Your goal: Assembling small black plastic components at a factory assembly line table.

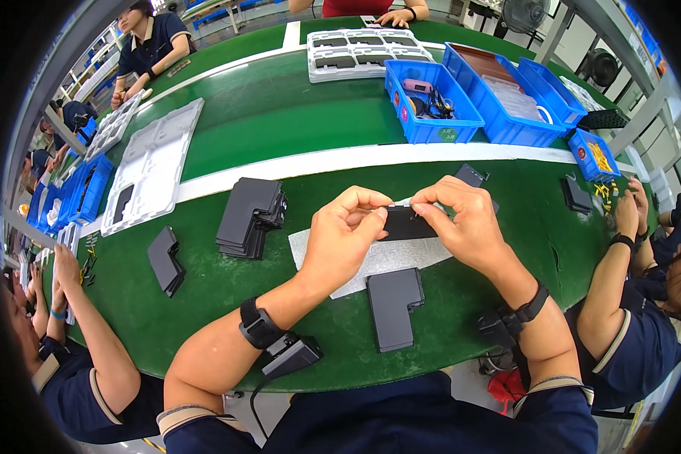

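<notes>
My left hand (342,236) and my right hand (461,218) together grip a small flat black plastic part (405,224), held just above a grey foam sheet (378,259) on the green table (280,121). The left fingers pinch its left end, the right fingers its top and right end. Another black L-shaped part (395,306) lies flat on the table just below my hands. A stack of similar black parts (250,216) sits to the left of my left hand. Both wrists wear black bands.
More black parts lie at the left (165,261) and right (576,194). Blue bins (431,102) and grey moulded trays (153,166) stand further back. Co-workers' arms reach in at the left (91,325) and right (620,257); other people sit across the table.
</notes>
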{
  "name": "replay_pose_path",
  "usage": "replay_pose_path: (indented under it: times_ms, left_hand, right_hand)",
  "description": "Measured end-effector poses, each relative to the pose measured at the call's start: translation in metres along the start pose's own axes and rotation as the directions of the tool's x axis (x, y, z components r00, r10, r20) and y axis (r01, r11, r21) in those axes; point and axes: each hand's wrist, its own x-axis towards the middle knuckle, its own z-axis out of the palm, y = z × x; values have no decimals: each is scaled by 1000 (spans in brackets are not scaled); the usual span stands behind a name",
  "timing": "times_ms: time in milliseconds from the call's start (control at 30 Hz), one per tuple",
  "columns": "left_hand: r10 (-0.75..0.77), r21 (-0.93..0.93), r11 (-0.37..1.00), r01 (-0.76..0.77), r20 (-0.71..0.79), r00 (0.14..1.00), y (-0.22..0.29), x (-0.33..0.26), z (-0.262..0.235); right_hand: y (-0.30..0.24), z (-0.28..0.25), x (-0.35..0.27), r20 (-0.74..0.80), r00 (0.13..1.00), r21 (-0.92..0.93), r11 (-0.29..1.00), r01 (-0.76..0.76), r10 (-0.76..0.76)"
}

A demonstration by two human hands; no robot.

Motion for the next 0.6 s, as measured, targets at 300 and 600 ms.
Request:
replay_pose_path:
  times_ms: [300,600]
  left_hand:
    - [-80,9,997,80,18,997,4,1,5]
    - [-63,162,985,55,44,997,6,-2,1]
  right_hand:
    - [0,3,0,4,982,-76,979,189,-189]
    - [7,6,-3,73,997,210,978,-16,0]
